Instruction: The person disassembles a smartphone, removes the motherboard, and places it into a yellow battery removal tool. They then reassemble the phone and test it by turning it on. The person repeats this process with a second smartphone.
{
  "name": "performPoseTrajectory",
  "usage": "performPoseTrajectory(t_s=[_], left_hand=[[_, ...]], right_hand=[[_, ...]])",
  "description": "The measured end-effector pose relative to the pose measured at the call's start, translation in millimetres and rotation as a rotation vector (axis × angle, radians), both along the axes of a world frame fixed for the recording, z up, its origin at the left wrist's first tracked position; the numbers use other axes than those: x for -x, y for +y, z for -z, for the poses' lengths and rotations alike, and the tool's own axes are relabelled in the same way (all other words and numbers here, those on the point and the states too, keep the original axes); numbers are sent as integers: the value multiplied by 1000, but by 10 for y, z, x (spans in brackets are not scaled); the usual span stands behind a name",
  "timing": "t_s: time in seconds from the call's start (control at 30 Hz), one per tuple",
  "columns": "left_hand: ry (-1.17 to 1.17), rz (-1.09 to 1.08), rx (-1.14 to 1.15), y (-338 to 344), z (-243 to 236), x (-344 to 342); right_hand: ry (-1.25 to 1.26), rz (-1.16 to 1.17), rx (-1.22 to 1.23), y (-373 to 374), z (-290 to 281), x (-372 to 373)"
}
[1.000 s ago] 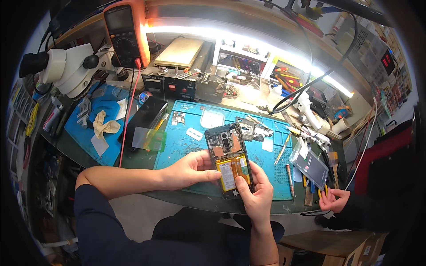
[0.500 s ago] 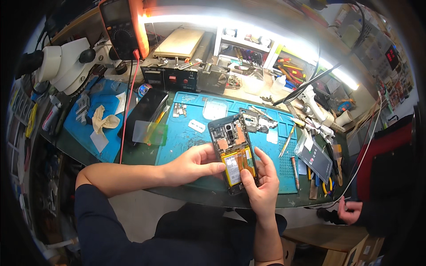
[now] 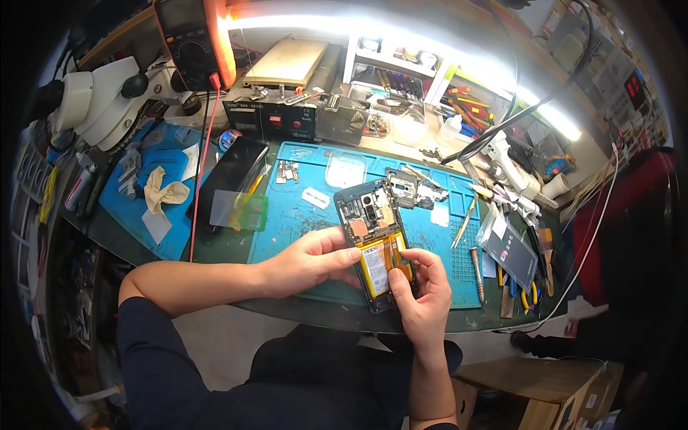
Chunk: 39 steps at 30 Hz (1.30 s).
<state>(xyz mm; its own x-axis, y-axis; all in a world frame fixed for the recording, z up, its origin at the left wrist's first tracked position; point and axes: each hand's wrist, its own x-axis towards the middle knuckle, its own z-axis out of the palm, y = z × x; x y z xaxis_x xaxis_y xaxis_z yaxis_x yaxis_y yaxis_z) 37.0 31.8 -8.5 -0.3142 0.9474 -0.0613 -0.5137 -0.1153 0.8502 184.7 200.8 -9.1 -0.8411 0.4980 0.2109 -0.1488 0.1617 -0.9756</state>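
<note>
An opened smartphone (image 3: pixel 370 215) is held up over the near edge of the blue work mat (image 3: pixel 287 236), its back cover off. Its camera module and copper-coloured patches show in the upper half, and a battery (image 3: pixel 375 269) with yellow edges and an orange flex cable fills the lower half. My left hand (image 3: pixel 319 259) is closed on the phone's left side, thumb along the edge and the other fingers partly hidden behind. Around the lower right side wraps my right hand (image 3: pixel 421 290), with its thumb on the battery area and index finger bent over the right edge near the flex cable.
On the mat lie phone parts (image 3: pixel 412 192), a clear dish (image 3: pixel 346 172) and a white card (image 3: pixel 316 198). Screwdrivers, pliers and a bagged screen (image 3: pixel 507 247) crowd the right. A black phone panel (image 3: pixel 233 179), multimeter (image 3: pixel 192 54) and microscope (image 3: pixel 100 100) stand left.
My right index finger has bent down onto the phone's right edge. A person's hand at the right has drawn back to the right. The phone stays nearly in place.
</note>
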Motion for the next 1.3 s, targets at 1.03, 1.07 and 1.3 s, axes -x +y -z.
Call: performPoseTrajectory(t_s=[1.03, 1.07, 1.3], left_hand=[[-8, 20, 20, -20, 13, 31], [-6, 24, 18, -23, 12, 32], [104, 56, 56, -35, -7, 34]], right_hand=[[-45, 20, 18, 10, 15, -11], [-35, 22, 20, 5, 14, -10], [-1, -31, 7, 52, 19, -24]])
